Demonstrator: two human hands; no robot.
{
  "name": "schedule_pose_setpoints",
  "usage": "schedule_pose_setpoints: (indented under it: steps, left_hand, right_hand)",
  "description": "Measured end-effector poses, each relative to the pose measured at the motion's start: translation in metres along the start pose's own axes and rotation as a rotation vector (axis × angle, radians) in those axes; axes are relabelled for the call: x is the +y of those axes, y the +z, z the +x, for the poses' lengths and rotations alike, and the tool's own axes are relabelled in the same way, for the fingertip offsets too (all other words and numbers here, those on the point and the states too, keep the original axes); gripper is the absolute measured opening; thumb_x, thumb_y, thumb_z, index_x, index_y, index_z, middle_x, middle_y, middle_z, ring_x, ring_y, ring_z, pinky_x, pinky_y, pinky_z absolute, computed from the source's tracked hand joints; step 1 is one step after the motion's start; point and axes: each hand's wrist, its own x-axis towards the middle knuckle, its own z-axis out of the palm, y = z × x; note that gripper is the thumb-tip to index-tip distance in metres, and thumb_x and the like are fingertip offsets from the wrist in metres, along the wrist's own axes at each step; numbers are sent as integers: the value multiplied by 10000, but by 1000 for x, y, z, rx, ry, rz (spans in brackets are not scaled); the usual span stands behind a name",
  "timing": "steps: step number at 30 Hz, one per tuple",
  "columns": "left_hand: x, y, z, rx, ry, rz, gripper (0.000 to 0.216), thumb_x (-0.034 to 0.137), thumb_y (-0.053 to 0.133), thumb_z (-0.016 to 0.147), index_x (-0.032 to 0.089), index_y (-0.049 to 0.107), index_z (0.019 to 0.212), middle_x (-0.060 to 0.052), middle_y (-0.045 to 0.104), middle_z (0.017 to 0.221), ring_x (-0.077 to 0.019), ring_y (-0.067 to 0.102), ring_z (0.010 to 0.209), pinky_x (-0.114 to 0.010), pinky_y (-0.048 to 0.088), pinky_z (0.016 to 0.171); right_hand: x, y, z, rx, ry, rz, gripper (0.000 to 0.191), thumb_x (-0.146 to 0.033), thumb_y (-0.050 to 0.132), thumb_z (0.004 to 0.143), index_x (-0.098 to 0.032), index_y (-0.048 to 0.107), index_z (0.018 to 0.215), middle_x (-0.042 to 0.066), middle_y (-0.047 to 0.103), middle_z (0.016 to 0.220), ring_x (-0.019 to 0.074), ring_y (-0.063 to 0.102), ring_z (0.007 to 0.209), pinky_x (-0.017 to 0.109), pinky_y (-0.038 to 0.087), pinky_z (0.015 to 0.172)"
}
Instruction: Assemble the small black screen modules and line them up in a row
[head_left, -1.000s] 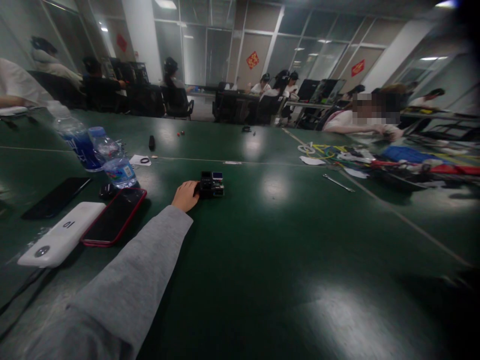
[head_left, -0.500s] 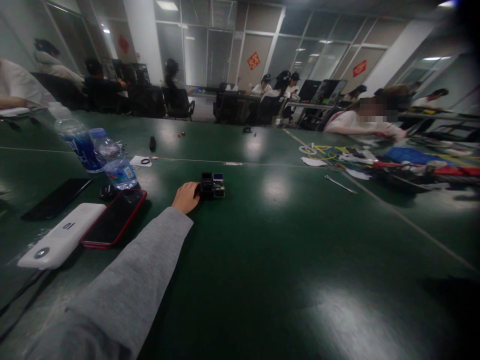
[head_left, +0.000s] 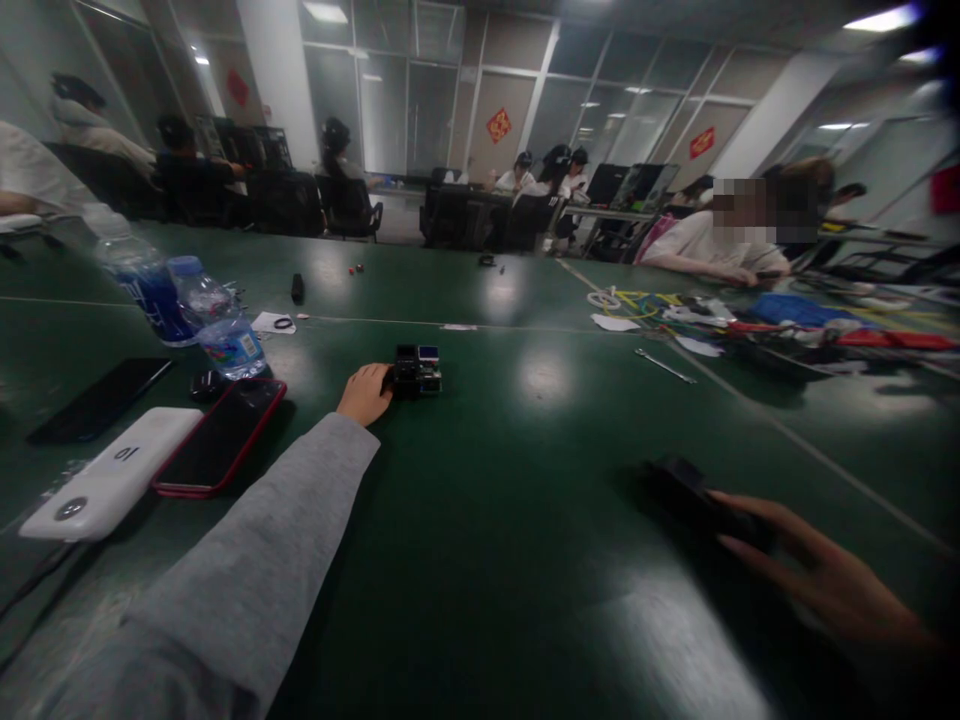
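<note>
My left hand [head_left: 365, 393], in a grey sleeve, rests on the green table [head_left: 525, 560] with its fingers curled against a small black device [head_left: 417, 369] that has a blue-lit part on top. At the lower right my right hand [head_left: 821, 585] reaches in, its fingers lying along a dark flat object [head_left: 686, 497] and gripping its near end just above the table. That object is blurred and too dark to name.
To the left lie a red-cased phone [head_left: 221, 434], a white power bank [head_left: 109, 484], a black phone [head_left: 97, 398] and two water bottles [head_left: 217, 320]. Tools and coloured parts [head_left: 750, 325] clutter the far right, where a person sits. Other people sit at tables behind.
My right hand has come into view at the lower right with the dark object. My left hand and the small device have stayed put.
</note>
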Motion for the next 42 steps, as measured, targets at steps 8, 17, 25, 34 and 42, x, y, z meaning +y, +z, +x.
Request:
schedule_pose_setpoints:
  steps: [8,17,25,34,42]
  left_hand:
    - [2,-1,-1,18,7,-16,417,174,475,828,169,496,1245,-101,558,1287,-248,490,1219,-434,400,1041]
    - [3,1,-1,45,-3,-32,404,159,482,812,201,520,1212,-80,574,1269,-247,487,1216,-438,398,1039]
    - [5,-3,1,39,-19,-39,384,203,499,822,195,556,1202,-79,576,1276,-260,476,1218,-458,398,1023]
    - [10,-9,0,-49,70,-66,396,321,524,844,256,575,1232,-51,552,1328,-257,448,1257,-486,363,1035]
    - [9,-7,-1,-40,71,-75,419,316,528,840,267,555,1255,-50,540,1340,-257,434,1271,-490,353,1041]
  right_hand:
    - [-156,144,97,-542,-381,378,545,-368,577,903,-289,378,1404,79,465,1343,261,465,1225,499,382,1052]
    - [-210,217,157,-353,-412,484,345,-356,416,994,-270,472,1323,63,537,1147,201,539,1050,420,470,931]
    - [-185,256,186,-124,-440,127,555,-378,600,906,-334,360,1404,86,315,1411,284,353,1296,511,376,1047]
    - [-180,252,186,-79,-364,256,405,-234,591,908,-279,459,1288,54,502,1248,216,520,1141,431,446,998]
    - [-182,251,183,-62,-374,250,422,-220,618,883,-269,462,1272,67,495,1191,241,524,1113,453,460,969]
